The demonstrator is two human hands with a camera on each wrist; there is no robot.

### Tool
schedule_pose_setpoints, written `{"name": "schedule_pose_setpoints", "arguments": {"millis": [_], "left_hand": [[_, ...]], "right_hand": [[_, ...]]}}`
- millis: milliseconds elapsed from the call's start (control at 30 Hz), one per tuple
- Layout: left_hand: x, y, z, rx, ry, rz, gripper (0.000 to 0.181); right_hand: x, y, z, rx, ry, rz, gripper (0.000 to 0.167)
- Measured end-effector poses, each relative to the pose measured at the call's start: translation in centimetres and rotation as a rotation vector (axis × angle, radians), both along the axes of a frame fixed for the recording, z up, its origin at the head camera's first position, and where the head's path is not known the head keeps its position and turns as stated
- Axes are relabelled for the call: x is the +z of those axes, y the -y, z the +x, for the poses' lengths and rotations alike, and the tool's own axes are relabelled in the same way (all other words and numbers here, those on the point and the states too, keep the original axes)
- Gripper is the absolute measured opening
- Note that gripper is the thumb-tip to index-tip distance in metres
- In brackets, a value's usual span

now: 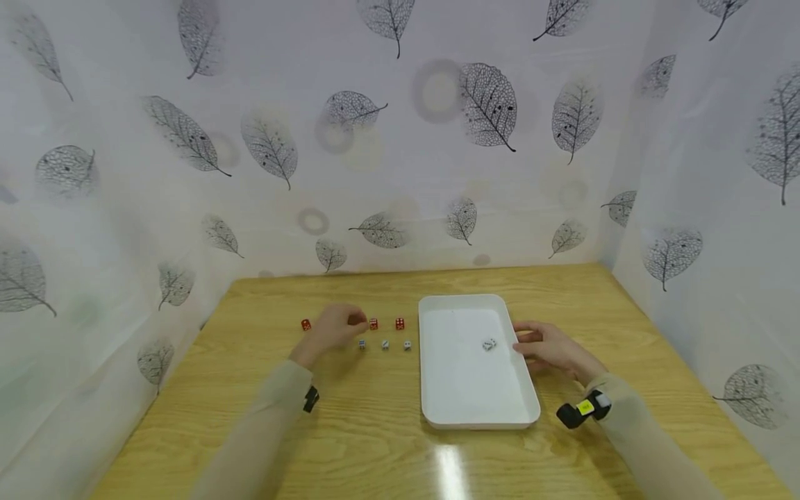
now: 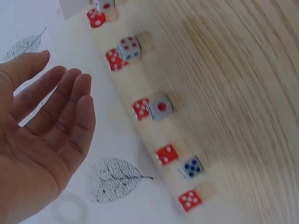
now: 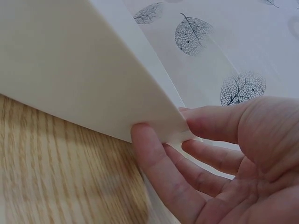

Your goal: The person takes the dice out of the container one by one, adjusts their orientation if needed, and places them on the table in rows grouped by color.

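My left hand (image 1: 334,326) hovers over a row of small dice on the left of the table. Its fingers (image 2: 77,133) are loosely bent, and nothing shows between them. Red dice (image 1: 400,323) form a far row, with white dice (image 1: 385,344) in a nearer row. The left wrist view shows red and white dice side by side, including a white die (image 2: 160,107) with a red spot. My right hand (image 1: 553,349) touches the right side of a white tray (image 1: 462,389). Its fingertips lie against the outer wall (image 3: 79,70). A few white dice (image 1: 489,344) lie inside the tray.
The wooden table (image 1: 375,444) meets a leaf-patterned curtain (image 1: 400,167) at the back and both sides. A lone red die (image 1: 305,324) lies left of my left hand. Both wrists carry dark straps.
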State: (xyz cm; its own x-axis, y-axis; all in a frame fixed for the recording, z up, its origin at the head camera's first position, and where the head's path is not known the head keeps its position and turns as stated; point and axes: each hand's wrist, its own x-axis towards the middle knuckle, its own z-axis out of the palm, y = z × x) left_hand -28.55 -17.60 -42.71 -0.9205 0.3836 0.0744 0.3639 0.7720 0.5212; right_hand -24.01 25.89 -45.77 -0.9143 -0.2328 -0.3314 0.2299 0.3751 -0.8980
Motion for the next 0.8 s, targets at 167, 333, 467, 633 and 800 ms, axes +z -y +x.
{"name": "schedule_pose_setpoints", "arguments": {"millis": [167, 333, 467, 633, 800], "left_hand": [[0.0, -2.0, 0.2, -0.027, -0.007, -0.006, 0.010], [0.4, -3.8, 0.6, -0.031, -0.007, -0.007, 0.011], [0.4, -5.0, 0.9, -0.046, -0.012, 0.023, 0.013], [0.2, -6.6, 1.0, -0.094, -0.036, 0.083, 0.015], [0.1, -8.4, 1.0, -0.125, -0.095, 0.104, 0.016]], "right_hand": [[0.0, 0.0, 0.1, -0.005, 0.002, 0.004, 0.062], [-0.1, 0.0, 0.1, -0.006, 0.006, -0.006, 0.061], [-0.2, 0.0, 0.1, -0.004, 0.009, -0.008, 0.062], [-0.2, -0.1, 0.1, -0.010, 0.015, -0.005, 0.062], [-0.2, -0.1, -0.1, -0.010, 0.017, -0.009, 0.062]]}}
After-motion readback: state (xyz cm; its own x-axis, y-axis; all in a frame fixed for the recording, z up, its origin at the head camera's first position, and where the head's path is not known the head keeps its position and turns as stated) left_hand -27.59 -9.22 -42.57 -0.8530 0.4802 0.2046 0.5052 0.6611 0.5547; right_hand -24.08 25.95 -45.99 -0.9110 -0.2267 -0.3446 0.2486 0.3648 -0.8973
